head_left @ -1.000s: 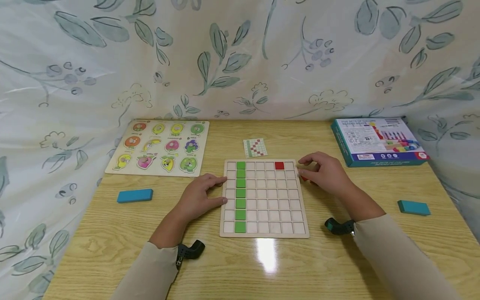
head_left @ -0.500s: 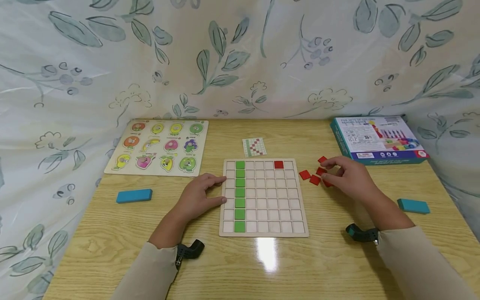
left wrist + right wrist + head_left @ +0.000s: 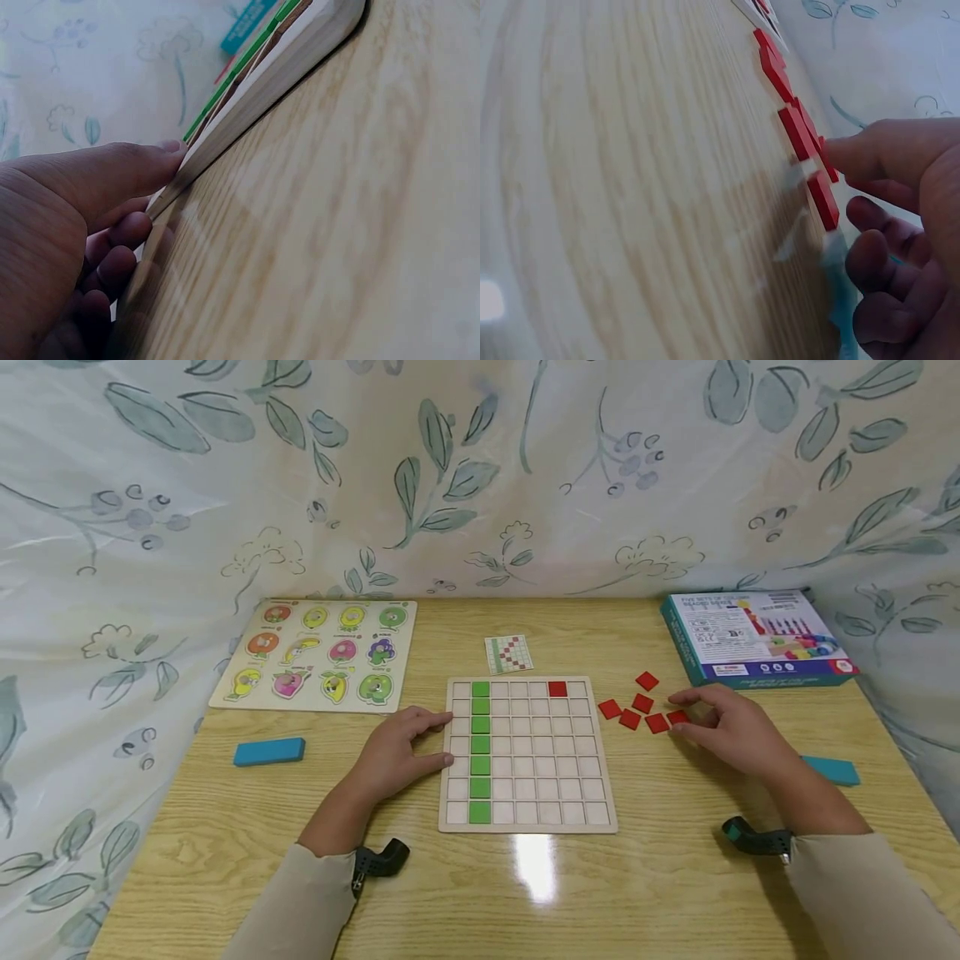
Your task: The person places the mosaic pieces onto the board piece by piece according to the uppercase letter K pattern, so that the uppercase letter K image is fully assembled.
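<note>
A wooden grid board lies flat on the table, with a column of green square tiles and one red tile in its top row. My left hand rests at the board's left edge, thumb and index fingertip touching it; the left wrist view shows the thumb against the edge. To the right of the board lie several loose red tiles. My right hand is at the rightmost loose tile, fingers and thumb apart beside it. In the right wrist view, red tiles lie just past the thumb.
A small pattern card lies behind the board. At the back left is a fruit puzzle board; at the back right, a boxed bead set. One blue block lies on the left, another beside the right forearm.
My right hand has moved rightward from the board's edge, and the loose red tiles it covered now lie spread out in view. The left hand stays at the board.
</note>
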Demonstrator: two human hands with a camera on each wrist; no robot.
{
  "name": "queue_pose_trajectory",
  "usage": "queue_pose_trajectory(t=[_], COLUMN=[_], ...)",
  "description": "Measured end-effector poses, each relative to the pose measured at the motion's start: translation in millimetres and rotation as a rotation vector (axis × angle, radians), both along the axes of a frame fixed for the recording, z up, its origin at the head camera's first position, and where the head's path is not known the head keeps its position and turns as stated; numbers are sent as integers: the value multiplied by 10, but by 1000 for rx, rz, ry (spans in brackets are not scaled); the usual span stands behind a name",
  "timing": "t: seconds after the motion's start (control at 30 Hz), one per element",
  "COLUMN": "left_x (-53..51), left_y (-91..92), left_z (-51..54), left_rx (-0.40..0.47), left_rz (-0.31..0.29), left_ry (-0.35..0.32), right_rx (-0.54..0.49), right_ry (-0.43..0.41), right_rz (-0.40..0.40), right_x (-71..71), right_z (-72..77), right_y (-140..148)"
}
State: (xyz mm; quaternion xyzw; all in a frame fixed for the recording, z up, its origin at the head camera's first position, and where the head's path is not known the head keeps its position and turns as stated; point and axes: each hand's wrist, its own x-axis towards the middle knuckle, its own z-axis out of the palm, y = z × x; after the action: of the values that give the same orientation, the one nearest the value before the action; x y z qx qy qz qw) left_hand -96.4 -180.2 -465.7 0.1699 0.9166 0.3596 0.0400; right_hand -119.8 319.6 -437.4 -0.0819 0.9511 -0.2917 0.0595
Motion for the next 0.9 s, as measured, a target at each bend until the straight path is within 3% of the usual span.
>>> queue_pose_trajectory(t=[0.3,0.9], left_x=[-2,9], left_y=[-1,6], left_z=[13,38], left_rx=[5,2], left_rz=[3,2], left_ry=[-2,-13], right_rx=[35,10], right_ry=[-12,-14], right_rz=[72,-8], right_x=[-17,-15], right_z=[-12,-28], right_y=[63,52])
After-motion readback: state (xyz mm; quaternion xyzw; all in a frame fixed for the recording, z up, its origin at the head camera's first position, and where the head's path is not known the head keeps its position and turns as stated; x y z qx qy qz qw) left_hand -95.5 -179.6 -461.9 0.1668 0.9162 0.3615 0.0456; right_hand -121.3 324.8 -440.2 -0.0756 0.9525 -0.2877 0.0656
